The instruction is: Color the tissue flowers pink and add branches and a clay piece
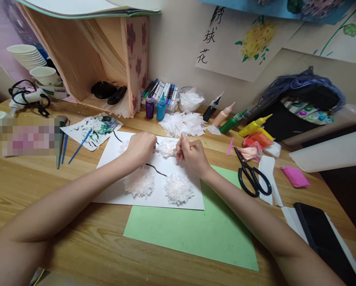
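Head view: count 2 bare hands over 1 white sheet (159,197), on 1 wooden table (85,238). See left hand (142,147) curled fist-like, just beside the upper middle flower; can't tell if clamped on anything, with fingertips hidden. See right hand (191,153) clamped on 1 slim tan stick (197,143), at the other side of same flower.

Count 4 fluffy tissue flowers (178,189) on the white sheet: 1 upper middle between the hands, 1 upper left partly hidden by left hand, 2 lower, side by side and apart. Also see at least 2 black curved lines (156,170) there. Find 1 green sheet (196,238) partly under the white one.

Behind: count 1 pile of tissue pieces (182,124), 1 bowl (190,108) with more, 2 upright bottles (149,108) (purple, blue), 4 tilted bottles (224,116) (black, peach, green, yellow).

Right side: count 1 pair of scissors (248,166) with black handles, 1 pink packet (295,176), 1 black phone (318,230).

Left side: count 1 paint-smeared paper (99,139), 2 thin blue brushes (80,147), 1 thick brush (59,151).
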Demonstrator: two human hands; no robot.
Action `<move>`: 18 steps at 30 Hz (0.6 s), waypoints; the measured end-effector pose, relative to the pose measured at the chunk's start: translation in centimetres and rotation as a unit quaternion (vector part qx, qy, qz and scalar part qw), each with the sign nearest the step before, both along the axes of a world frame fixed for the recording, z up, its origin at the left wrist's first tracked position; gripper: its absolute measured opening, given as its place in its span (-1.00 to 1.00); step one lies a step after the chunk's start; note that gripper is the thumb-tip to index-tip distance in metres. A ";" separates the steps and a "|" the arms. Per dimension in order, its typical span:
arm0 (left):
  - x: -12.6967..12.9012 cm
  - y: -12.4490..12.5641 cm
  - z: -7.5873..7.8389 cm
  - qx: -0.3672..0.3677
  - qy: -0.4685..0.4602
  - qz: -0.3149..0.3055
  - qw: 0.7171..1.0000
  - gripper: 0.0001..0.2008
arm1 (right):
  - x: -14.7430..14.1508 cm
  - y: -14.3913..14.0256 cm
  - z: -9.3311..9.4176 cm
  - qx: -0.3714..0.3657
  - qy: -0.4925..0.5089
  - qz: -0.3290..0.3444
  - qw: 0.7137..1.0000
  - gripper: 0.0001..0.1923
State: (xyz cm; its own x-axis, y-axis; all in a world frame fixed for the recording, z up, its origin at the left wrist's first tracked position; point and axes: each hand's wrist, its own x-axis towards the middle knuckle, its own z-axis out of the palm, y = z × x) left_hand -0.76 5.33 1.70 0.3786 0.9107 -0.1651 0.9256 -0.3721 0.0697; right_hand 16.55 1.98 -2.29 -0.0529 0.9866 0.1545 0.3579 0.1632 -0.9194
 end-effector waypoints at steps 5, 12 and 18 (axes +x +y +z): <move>0.7 -0.9 0.6 0.017 0.041 -0.015 0.999 -0.75 | -0.9 1.0 0.7 -0.039 -0.005 -0.004 0.999 -0.42; 1.2 -1.9 0.8 0.039 0.077 -0.045 0.995 -0.69 | 1.9 0.1 1.2 -0.012 0.080 0.004 0.997 -0.43; 0.4 -1.1 0.2 0.076 0.034 -0.044 0.996 -0.72 | 4.0 -0.8 -0.3 -0.138 0.212 0.076 0.965 -0.45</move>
State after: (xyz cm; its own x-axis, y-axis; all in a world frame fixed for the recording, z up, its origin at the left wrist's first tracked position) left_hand -0.35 4.19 1.90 0.4513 0.8907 -0.0552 0.8893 -0.4540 -0.0554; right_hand 20.56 1.17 -2.55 -0.1889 0.9793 -0.0728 -0.0678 -0.0870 -0.9939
